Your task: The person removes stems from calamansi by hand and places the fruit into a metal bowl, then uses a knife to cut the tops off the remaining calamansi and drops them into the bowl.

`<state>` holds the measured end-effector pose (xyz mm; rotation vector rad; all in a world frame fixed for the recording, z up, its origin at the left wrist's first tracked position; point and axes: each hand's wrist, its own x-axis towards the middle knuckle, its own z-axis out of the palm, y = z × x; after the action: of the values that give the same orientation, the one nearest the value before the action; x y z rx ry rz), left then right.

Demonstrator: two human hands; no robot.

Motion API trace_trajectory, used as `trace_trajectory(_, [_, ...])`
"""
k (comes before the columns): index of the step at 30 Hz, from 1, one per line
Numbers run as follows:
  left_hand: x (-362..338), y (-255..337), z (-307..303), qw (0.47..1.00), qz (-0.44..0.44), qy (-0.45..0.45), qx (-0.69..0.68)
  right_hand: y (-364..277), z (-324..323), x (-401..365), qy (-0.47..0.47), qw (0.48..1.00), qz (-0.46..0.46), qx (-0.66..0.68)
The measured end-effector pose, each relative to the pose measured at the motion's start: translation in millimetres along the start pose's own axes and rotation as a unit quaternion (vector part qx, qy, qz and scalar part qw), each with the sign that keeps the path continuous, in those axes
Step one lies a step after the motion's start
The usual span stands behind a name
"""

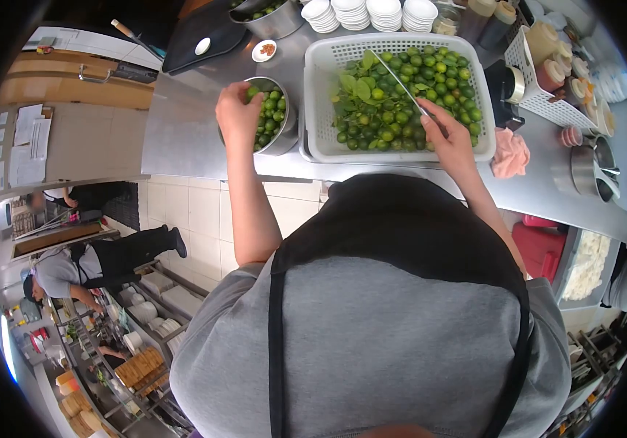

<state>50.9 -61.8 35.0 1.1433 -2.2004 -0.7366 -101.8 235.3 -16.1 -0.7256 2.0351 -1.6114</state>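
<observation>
My right hand (446, 137) is closed round the handle of a knife (401, 84), its thin blade pointing up and left over a white plastic basket (315, 102). Many small green limes (441, 77) fill the basket, with leafy sprigs (357, 87) toward its left side. Over the rim of a round metal pot (289, 128), my left hand (239, 111) has its fingers bent inward, with a lime (253, 93) at the fingertips. More limes (273, 109) lie inside that pot. The back of the hand hides part of its grip.
Behind stand a small dish of red bits (264, 50), a black tray (200, 44), another metal pot (273, 22) and stacked white bowls (382, 14). At right are a pink cloth (510, 153) and a bottle basket (539, 87). A co-worker (72, 270) is at the left.
</observation>
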Motion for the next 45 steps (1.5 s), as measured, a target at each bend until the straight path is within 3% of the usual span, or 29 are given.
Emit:
trace_trajectory(2, [-4,-7,12,0.941,0.256,0.072,0.208,-2,-1,0,0.003,1.0,0.006,-0.002])
trace_trajectory(3, [-9,2,23,0.968,0.225,0.011,0.11,-1,-1,1,0.003,1.0,0.005,-0.002])
trace_trajectory(5, [-21,10,59,0.975,0.188,-0.084,0.08,-2,-1,1,0.004,1.0,-0.013,-0.008])
trace_trajectory(6, [-21,12,84,0.971,0.126,-0.172,0.109,-4,0,0,0.005,1.0,-0.013,-0.009])
trace_trajectory(9, [-40,33,131,0.936,0.185,-0.266,0.133,-9,4,-3,0.003,1.0,-0.025,-0.002])
trace_trajectory(14, [-40,31,165,0.919,0.17,-0.31,0.177,-6,1,-6,0.003,0.999,-0.035,0.011])
trace_trajectory(16, [-29,35,153,0.934,0.205,-0.289,-0.045,-10,-2,-9,0.012,0.999,-0.029,0.019])
trace_trajectory(17, [-31,50,130,0.902,-0.046,-0.383,-0.193,-12,-3,-9,0.018,0.999,-0.022,0.026])
trace_trajectory(18, [-30,46,125,0.902,-0.046,-0.383,-0.192,-12,-3,-9,0.018,0.999,-0.022,0.027])
trace_trajectory(20, [-27,40,117,0.8,-0.103,-0.351,-0.476,-11,-2,-9,-0.002,0.999,-0.006,0.051])
trace_trajectory(21, [-27,40,112,0.781,-0.108,-0.343,-0.51,-13,0,-9,-0.003,0.999,-0.006,0.052])
trace_trajectory(28, [-45,58,88,0.775,-0.11,-0.306,-0.542,-18,17,-5,-0.057,0.995,-0.032,0.07])
trace_trajectory(45, [-51,62,88,0.767,-0.064,-0.291,-0.568,-17,13,3,-0.025,0.998,-0.03,0.043])
